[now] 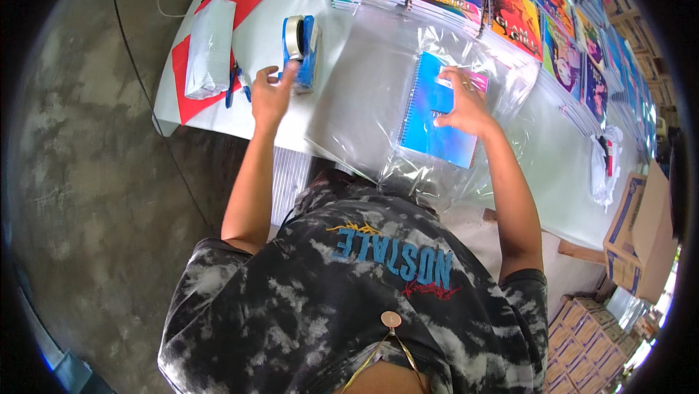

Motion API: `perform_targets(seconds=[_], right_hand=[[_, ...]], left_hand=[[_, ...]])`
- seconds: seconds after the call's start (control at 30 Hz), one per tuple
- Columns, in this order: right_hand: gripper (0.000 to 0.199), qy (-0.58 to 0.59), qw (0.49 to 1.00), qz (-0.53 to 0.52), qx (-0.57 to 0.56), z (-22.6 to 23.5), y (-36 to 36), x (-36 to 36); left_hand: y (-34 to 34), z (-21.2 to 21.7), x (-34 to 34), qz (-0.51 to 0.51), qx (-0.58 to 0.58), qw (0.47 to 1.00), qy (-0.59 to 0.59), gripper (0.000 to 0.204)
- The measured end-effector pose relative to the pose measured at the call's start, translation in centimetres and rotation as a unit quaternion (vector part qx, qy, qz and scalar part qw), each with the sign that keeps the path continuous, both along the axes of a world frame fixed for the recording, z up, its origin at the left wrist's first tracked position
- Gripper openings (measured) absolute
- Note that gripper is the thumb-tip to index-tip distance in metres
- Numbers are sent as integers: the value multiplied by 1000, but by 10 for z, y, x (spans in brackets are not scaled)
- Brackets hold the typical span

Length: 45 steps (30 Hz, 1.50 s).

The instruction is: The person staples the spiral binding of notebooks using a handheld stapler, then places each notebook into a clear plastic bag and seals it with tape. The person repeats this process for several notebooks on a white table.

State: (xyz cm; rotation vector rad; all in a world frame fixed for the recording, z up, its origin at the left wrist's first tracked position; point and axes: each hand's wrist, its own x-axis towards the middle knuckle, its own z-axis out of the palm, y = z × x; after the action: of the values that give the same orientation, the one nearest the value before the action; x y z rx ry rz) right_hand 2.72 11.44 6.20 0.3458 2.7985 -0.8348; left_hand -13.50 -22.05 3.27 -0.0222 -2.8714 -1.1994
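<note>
Steady the notebook flat; let the left hand do the reaching

The blue, spiral-bound notebook with a pink patch at its upper right [426,106] lies amid clear, creased plastic film [349,96] on the white-covered table [255,37]; whether film also covers its front, I cannot tell. The right hand [466,106] is spread over the notebook, thumb toward the lower middle and fingers toward the top, pinching nothing; the left hand [271,96] is loosely open, fingers parted, beside the blue tape dispenser with a pale roll [307,48]; the fingertips overlap its near end, but contact is unclear.

The step in hand looks like bracing the notebook while reaching toward the tape; for that, light, even pressure from the right hand's spread fingers should serve best, since slick film could let the notebook skid; the thumb is better clear of the wire spiral, which might snag or pierce the film; smoothing the creases outward should help it lie flat; the left fingers would do well to clear the dark-blue, slender tools [237,87] just beside them, and to steady the dispenser should it tip.
</note>
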Motion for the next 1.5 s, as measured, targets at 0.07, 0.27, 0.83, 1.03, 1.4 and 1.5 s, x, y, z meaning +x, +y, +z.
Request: perform_targets(seconds=[0.07,0.27,0.83,1.03,1.4,1.5], right_hand=[[87,8,1000,5,21,-3,-1,-1],[85,20,999,25,24,0,3,2],[85,89,993,54,59,-14,16,6],[110,148,989,-4,-3,-24,40,53],[71,73,963,-242,-89,-94,51,88],[68,250,829,-288,-410,-75,15,64]], left_hand=[[-5,4,-22,-1,95,989,-114,61],[-15,15,-19,-63,367,876,-306,34],[228,39,55,-455,-292,828,-148,50],[202,66,8,-525,-559,633,-106,69],[200,-33,77,-324,34,929,-175,68],[190,-14,98,-241,294,895,-232,69]])
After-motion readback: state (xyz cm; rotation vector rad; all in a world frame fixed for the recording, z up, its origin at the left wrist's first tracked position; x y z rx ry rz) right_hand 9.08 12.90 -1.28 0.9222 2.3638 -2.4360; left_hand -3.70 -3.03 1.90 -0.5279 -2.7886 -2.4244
